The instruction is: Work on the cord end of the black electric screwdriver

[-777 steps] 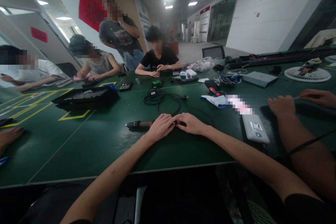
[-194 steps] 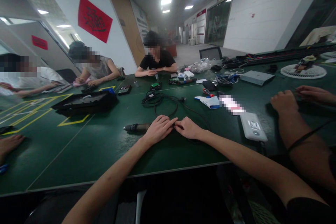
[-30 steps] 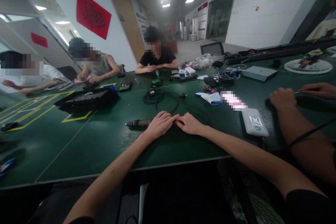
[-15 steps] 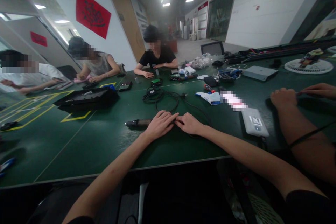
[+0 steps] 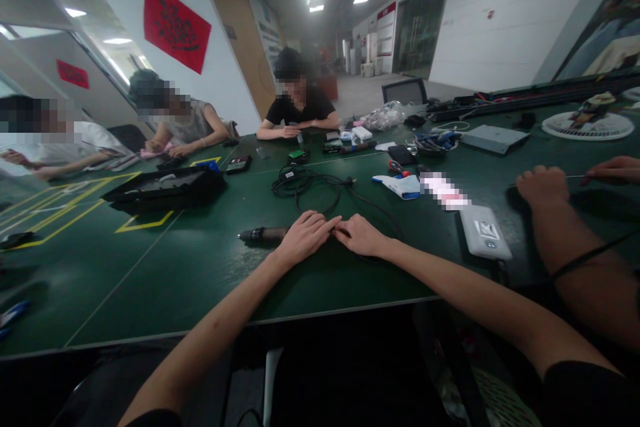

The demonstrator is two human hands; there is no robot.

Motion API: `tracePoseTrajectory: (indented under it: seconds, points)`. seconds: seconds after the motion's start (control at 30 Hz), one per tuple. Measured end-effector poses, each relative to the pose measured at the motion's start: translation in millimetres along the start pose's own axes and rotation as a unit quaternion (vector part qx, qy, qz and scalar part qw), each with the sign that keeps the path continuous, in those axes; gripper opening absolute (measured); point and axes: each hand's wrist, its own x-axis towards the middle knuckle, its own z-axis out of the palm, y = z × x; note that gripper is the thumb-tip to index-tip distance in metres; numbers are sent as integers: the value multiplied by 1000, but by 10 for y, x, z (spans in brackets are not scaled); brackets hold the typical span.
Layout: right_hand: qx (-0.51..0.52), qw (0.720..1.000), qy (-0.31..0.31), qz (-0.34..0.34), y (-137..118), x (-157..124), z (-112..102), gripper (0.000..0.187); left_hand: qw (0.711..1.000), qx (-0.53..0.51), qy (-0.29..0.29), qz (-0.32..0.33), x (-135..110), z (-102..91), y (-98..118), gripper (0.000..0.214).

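Note:
An electric screwdriver (image 5: 264, 234) lies on the green table, its tip pointing left. My left hand (image 5: 306, 237) is closed over the rear part of its body, covering much of it. My right hand (image 5: 361, 235) pinches the tail end, where the cord appears to join; the fingertips of both hands meet there. A black cord (image 5: 320, 190) with a plug lies loosely coiled just beyond my hands. Part of the screwdriver's grip is hidden under my left fingers.
A black tray (image 5: 165, 190) sits left. A white box-shaped device (image 5: 485, 233) stands right, near a co-worker's hand (image 5: 543, 187). A blue-and-white packet (image 5: 400, 187) lies ahead. Several people sit across the table (image 5: 200, 280), whose front edge is close to me.
My hands and the screwdriver stay nearly still. The person opposite has raised a hand slightly towards a small object. The co-worker's hands at right have shifted a little.

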Motion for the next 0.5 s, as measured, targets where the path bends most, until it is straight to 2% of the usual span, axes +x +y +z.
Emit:
tracePoseTrajectory:
  seconds: [0.27, 0.5]
  points:
    - [9, 1000, -2, 5, -3, -1, 0, 27, 1000, -11, 2, 5, 1, -18, 1, 58]
    - [2, 1000, -3, 11, -7, -4, -7, 26, 1000, -7, -7, -15, 16, 3, 3, 59]
